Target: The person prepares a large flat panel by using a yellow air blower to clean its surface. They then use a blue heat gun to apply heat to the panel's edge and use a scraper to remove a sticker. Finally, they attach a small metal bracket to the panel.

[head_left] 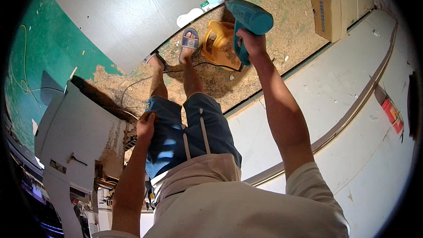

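In the upper middle of the frame, the right hand is closed around the handle of a teal pistol-shaped tool, whose nose points to the upper left, toward the right corner of a grey board. Whether the nose touches the board cannot be told from this angle. A black cord runs left from near the foot of the handle, passing the person's legs.

The left hand is left of the frame's centre, against the blue shorts, with its fingers curled; I cannot tell whether anything is pinched in it. The grey board fills much of the upper left, with a green and white label and a white rounded piece at its right end. Just below the tool is a yellow plastic item (its full shape is partly hidden by the arm and tool), beside a sandalled foot. A cardboard box stands at the upper right, near the edge of a pale panel
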Tool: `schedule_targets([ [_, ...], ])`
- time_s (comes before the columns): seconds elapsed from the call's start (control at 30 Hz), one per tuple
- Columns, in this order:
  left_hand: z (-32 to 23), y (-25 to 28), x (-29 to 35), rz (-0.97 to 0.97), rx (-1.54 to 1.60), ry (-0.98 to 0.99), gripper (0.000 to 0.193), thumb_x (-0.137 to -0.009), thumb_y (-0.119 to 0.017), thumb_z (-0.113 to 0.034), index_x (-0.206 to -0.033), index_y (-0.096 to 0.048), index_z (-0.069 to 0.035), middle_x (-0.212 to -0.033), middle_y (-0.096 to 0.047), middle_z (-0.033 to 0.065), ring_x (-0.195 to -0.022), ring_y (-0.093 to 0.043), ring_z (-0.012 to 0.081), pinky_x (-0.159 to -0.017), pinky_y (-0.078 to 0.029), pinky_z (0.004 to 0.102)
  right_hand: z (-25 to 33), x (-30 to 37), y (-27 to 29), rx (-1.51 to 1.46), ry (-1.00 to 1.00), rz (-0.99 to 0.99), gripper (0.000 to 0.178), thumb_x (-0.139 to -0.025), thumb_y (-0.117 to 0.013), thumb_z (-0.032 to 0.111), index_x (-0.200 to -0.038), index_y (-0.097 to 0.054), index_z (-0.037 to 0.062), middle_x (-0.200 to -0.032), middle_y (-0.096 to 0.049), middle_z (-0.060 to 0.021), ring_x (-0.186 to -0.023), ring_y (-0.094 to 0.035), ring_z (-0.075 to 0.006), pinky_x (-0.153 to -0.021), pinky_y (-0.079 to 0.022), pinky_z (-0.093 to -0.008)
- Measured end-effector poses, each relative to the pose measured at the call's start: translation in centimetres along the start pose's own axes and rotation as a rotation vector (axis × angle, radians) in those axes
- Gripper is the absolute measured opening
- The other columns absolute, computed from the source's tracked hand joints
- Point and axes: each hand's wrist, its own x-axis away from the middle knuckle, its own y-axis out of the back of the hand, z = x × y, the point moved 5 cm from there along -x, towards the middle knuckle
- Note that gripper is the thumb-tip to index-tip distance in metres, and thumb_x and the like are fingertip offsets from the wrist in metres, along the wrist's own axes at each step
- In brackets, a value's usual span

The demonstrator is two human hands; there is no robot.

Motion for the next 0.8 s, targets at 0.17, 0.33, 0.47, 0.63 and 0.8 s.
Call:
schedule_targets([
  [0.17, -0.1, 0.2, 0.0, -0.005, -0.006, -0.006, 0.025, -0.100, -0.059, -0.018, -0.115, -0.067, 0.000, -0.098, -0.072, 0.0088, -0.091, -0.066, 0.0163, -0.085, -0.051, 0.0315, 0.3, -0.6, 0.2, 0.013, 0.030, 0.022, 0.005, -0.080, -0.068, 0.005, -0.082, -0.063, 0.0045, -0.074, -0.064, -0.0068, -0.056, -0.060, -0.0195, -0.054, -0.048, -0.0366],
  [0.33, 0.8, 0.2, -0.3, 0.019, 0.022, -0.035, 0.026, -0.100, -0.059, -0.019, -0.114, -0.067, 0.000, -0.098, -0.073, 0.0083, -0.090, -0.065, 0.0159, -0.084, -0.051, 0.0308, 0.6, -0.9, 0.3, 0.019, 0.005, 0.040, 0.005, -0.080, -0.069, 0.006, -0.080, -0.064, 0.0047, -0.072, -0.063, -0.0065, -0.056, -0.060, -0.0194, -0.054, -0.047, -0.0364],
  [0.47, -0.1, -0.1, 0.0, 0.006, -0.029, -0.012, 0.025, -0.099, -0.060, -0.019, -0.113, -0.068, 0.000, -0.097, -0.073, 0.0078, -0.088, -0.065, 0.0152, -0.083, -0.051, 0.0301, 0.9, -0.6, 0.1, 0.049, 0.020, 0.021, 0.005, -0.080, -0.069, 0.006, -0.080, -0.063, 0.0048, -0.072, -0.063, -0.0064, -0.057, -0.060, -0.0192, -0.055, -0.047, -0.0362],
  [0.63, 0.4, 0.0, -0.1, -0.001, 0.004, -0.033, 0.024, -0.099, -0.060, -0.020, -0.112, -0.068, -0.001, -0.095, -0.073, 0.0071, -0.087, -0.065, 0.0139, -0.081, -0.051, 0.0295, 1.1, -0.5, -0.2, 0.028, 0.044, 0.031, 0.006, -0.080, -0.069, 0.006, -0.080, -0.063, 0.0046, -0.071, -0.063, -0.0065, -0.057, -0.061, -0.0189, -0.056, -0.047, -0.0361],
  [0.8, 0.7, 0.1, -0.2, -0.007, -0.003, -0.033, 0.024, -0.100, -0.060, -0.020, -0.111, -0.068, -0.001, -0.094, -0.072, 0.0065, -0.085, -0.064, 0.0129, -0.079, -0.050, 0.0288, 1.8, -1.0, -0.6, 0.075, 0.053, 0.061, 0.006, -0.080, -0.069, 0.006, -0.081, -0.063, 0.0044, -0.071, -0.062, -0.0065, -0.056, -0.060, -0.0188, -0.056, -0.047, -0.0362],
])
